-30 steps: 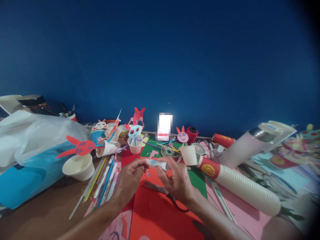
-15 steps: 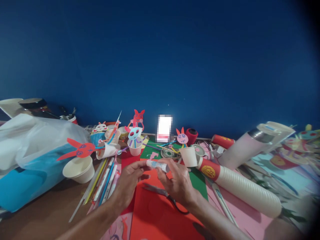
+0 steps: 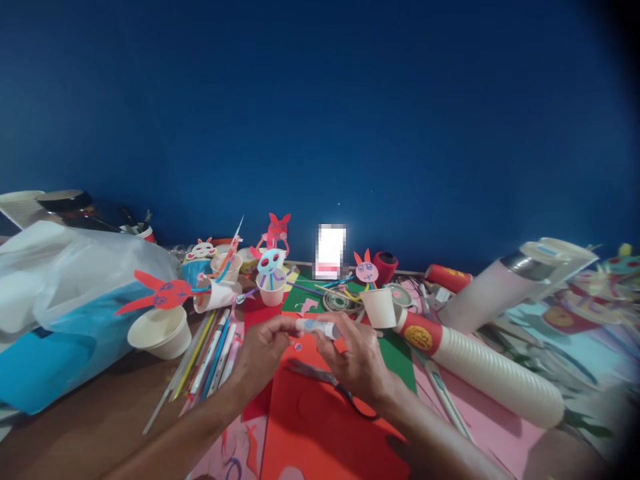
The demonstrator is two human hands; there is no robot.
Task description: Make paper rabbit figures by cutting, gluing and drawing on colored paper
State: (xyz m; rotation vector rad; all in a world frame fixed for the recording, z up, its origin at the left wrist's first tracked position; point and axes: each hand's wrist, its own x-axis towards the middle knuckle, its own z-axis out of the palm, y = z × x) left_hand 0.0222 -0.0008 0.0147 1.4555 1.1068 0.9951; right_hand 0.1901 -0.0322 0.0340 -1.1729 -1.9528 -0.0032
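Two hands (image 3: 263,348) hold one white tube (image 3: 316,327).

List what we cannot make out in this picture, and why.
In the head view:
White tube: print too small, partly covered by the right hand.
Scissors: handles partly behind that hand.
Bright rectangle: contents lost to pixelation.
Red object, far right: too blurred to identify.
Plastic bag: cut off by the left edge.

Left fingers (image 3: 279,325) and right fingers (image 3: 346,325) curl inward.

Tube (image 3: 315,326) part-hidden, white rectangle (image 3: 331,248) pixelated; bag (image 3: 95,267) cropped
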